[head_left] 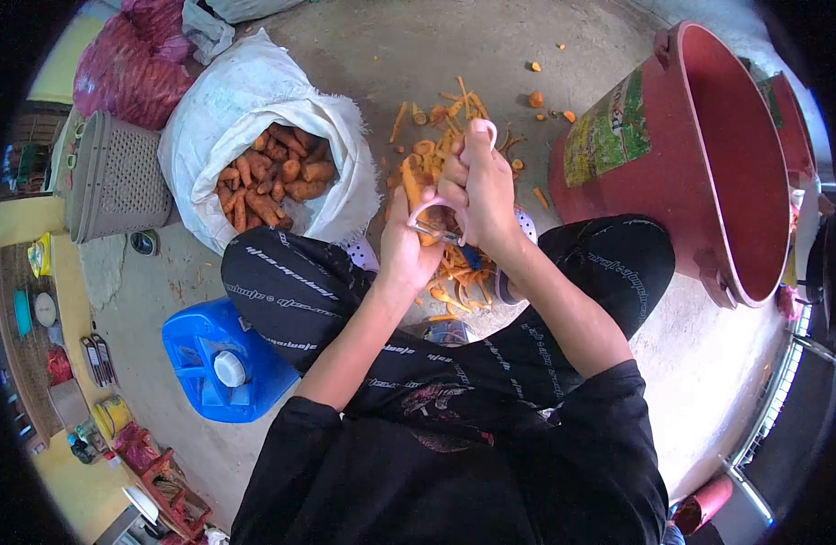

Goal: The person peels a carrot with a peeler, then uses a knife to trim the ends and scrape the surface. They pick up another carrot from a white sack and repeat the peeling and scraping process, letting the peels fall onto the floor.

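My left hand [406, 243] is closed around an orange carrot [414, 182], which points up and away from me. In my right hand [484, 186] is a pink peeler [465, 218], its fingers wrapped round the handle. The peeler's metal blade lies across the lower part of the carrot, close to my left fingers. Beneath both hands, carrot peelings [450, 295] and several carrot pieces [427, 147] lie on the floor between my feet. My right palm and part of the carrot are hidden.
An open white sack [195, 118] of unpeeled carrots [272, 173] stands ahead on the left, beside a grey basket [127, 177]. A blue jerrycan [195, 341] sits by my left knee. To the right is a large red tub [608, 182]. Carrot scraps [536, 99] dot the floor ahead.
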Demonstrator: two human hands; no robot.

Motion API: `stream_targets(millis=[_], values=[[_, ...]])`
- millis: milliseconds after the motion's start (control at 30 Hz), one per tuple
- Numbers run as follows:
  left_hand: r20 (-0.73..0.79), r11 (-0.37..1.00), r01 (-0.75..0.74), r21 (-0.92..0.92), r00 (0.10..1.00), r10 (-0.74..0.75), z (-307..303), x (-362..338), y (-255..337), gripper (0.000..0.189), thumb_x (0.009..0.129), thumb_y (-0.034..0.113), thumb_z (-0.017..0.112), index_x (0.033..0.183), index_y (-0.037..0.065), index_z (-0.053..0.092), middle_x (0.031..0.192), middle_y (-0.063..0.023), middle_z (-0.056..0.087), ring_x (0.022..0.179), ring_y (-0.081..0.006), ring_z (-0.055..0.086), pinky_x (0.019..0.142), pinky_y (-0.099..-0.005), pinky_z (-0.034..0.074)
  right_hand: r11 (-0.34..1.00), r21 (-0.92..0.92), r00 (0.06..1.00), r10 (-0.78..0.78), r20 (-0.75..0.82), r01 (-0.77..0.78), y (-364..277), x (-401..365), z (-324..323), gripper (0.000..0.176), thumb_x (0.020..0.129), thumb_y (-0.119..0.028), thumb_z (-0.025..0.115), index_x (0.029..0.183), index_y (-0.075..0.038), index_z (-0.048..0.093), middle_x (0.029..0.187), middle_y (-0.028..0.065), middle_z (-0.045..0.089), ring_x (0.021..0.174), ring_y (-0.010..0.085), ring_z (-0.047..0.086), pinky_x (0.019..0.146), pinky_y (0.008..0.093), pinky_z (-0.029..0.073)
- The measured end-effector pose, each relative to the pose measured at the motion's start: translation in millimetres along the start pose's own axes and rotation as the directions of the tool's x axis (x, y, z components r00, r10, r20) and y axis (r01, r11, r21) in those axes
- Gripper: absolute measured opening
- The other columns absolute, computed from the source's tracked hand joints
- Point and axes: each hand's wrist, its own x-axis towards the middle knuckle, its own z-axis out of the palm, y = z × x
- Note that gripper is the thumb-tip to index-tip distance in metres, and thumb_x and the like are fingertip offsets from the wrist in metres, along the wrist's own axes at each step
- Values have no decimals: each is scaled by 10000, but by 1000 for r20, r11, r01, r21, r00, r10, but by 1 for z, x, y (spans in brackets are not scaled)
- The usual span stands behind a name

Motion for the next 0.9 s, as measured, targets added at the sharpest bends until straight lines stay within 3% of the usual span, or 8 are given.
stream_targets(millis=[67,367,467,500,600,800,867,900], values=[[32,999,-32,3,999,32,7,-2,1,201,920,322,476,965,136,537,986,-35,590,945,-177,565,815,-377,458,1000,23,999,7,-46,-6,0,-1,3,369,956,-417,422,833,-69,406,569,-32,300,415,59,272,381,216,257],[58,995,14,99,998,-20,3,-2,0,256,925,304,468,1055,94,536,1029,-59,578,955,-199,564,784,-385,467,985,-126,981,136,136,-119,-8,12,-1,350,955,-393,433,831,-67,413,577,-52,306,417,55,284,382,216,255],[-76,995,33,91,997,-26,13,-6,-3,276,954,299,416,1129,102,499,1017,-61,564,897,-185,554,730,-359,463,983,-154,994,103,36,-96,-6,21,-5,345,949,-391,439,830,-69,412,581,-51,308,419,57,295,395,232,347],[-42,994,44,101,998,-40,13,-10,-7,287,963,302,397,1159,109,479,996,-56,555,867,-177,544,711,-348,457,987,-158,1000,17,18,-14,-11,24,-1,341,944,-390,441,829,-71,409,585,-46,307,420,59,300,453,288,466],[13,982,70,177,997,-74,9,-20,-13,314,985,332,342,1179,111,451,920,-40,524,793,-150,523,660,-318,447,978,-199,997,64,42,-55,-11,37,-12,335,942,-385,438,821,-74,408,592,-41,308,420,62,298,508,348,524],[-85,956,88,279,994,-67,4,-21,-16,371,990,386,320,1092,63,471,854,-53,518,704,-139,530,585,-293,461,976,-200,996,-94,-2,91,-11,59,-26,334,945,-376,439,820,-66,416,587,-23,324,434,77,320,519,330,519],[-13,938,116,327,993,-118,11,-27,-16,389,988,389,325,1112,53,478,880,-49,525,724,-143,531,597,-299,463,938,-241,967,-253,22,251,-16,76,-42,333,945,-373,442,828,-62,421,586,-16,333,432,84,324,523,331,519],[35,935,126,333,989,-145,19,-31,-13,394,988,382,331,1143,51,478,890,-43,524,747,-142,526,613,-305,458,962,-182,969,-224,-100,204,-20,80,-42,326,945,-366,447,838,-59,426,595,-4,360,434,98,351,525,339,519]])
